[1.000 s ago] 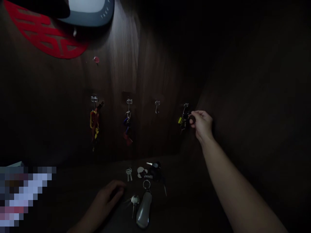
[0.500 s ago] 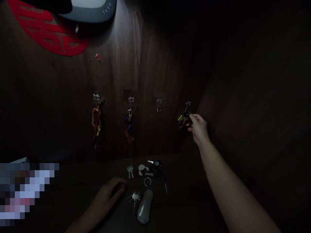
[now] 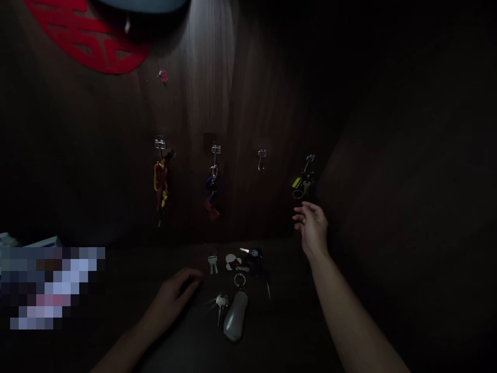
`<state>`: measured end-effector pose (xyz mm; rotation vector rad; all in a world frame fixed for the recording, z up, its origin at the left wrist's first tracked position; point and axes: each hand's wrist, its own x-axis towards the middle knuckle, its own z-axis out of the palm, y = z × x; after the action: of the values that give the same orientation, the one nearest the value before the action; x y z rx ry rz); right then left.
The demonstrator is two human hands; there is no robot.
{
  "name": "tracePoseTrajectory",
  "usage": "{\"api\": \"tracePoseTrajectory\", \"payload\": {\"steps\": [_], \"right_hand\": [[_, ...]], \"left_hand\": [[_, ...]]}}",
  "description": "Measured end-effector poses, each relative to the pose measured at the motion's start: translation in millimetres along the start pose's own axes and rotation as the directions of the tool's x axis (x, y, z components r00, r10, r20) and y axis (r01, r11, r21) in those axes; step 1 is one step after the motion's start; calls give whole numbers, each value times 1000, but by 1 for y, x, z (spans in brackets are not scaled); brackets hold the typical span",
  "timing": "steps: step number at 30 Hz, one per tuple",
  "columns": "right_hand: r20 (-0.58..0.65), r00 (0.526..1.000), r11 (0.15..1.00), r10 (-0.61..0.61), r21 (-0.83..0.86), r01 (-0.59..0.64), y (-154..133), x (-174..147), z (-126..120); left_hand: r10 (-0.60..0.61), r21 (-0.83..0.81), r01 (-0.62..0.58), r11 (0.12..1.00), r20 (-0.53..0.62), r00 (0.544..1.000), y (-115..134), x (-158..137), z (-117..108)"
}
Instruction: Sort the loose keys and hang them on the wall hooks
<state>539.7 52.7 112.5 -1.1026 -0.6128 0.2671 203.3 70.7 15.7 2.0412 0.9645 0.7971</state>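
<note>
Just below a key bunch with a yellow-green tag (image 3: 297,182), my right hand (image 3: 313,228) is open, its fingers apart and holding nothing. That bunch hangs from the rightmost wall hook (image 3: 309,159), a metal ring at its lower side. My left hand (image 3: 176,292) lies on the dark surface, open, with a gap between thumb and fingers. Nearest to it are a small pair of keys (image 3: 213,263) and another key cluster (image 3: 221,301). A grey oval key fob (image 3: 236,317) with a ring lies beside that cluster. Behind the fob are black-headed keys (image 3: 254,259) and a pale rounded tag (image 3: 233,260).
A bare hook (image 3: 261,160) is on the dark wood wall. Further left hang a blue and red key bunch (image 3: 212,199) and a red and yellow cord bunch (image 3: 160,186). Above are a red paper cutout (image 3: 112,54) and a cap brim (image 3: 143,5). Blurred items lie at left.
My right hand has let go of the key bunch on the rightmost hook and moved down from it. The left hand stays on the surface; the view has shifted slightly.
</note>
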Motion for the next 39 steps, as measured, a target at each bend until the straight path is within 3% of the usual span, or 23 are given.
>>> {"api": "tracePoseTrajectory", "payload": {"steps": [5, 13, 16, 19, 22, 26, 31, 34, 39], "right_hand": [[95, 991, 996, 90, -13, -89, 14, -38, 8], [339, 928, 988, 152, -84, -131, 22, -96, 27], [421, 887, 981, 192, -120, -155, 28, -113, 32], [523, 815, 965, 251, -201, -168, 37, -128, 35], [636, 725, 943, 265, -326, -58, 42, -141, 38], [799, 569, 881, 195, -398, 257, 40, -155, 40], [882, 421, 772, 212, -416, 481, 39, -165, 43], [894, 388, 743, 223, -413, 526, 41, -168, 44], [887, 399, 726, 230, -430, 537, 42, -170, 44]], "left_hand": [[-38, 3, 39, 999, -94, 995, -4, 2, -6], [-54, 22, 58, 998, -164, 985, -12, 5, -17], [-55, 52, 66, 996, -177, 983, -15, 5, -21], [-44, 80, 59, 995, -176, 983, -15, 6, -23], [-1, 100, 13, 995, -114, 993, -13, 5, -23], [84, 151, -91, 984, 52, 995, -13, 2, -21], [144, 254, -179, 950, 151, 978, -20, -2, -15], [163, 269, -202, 942, 162, 973, -18, -2, -12], [141, 257, -175, 950, 145, 979, -7, -1, -11]]}}
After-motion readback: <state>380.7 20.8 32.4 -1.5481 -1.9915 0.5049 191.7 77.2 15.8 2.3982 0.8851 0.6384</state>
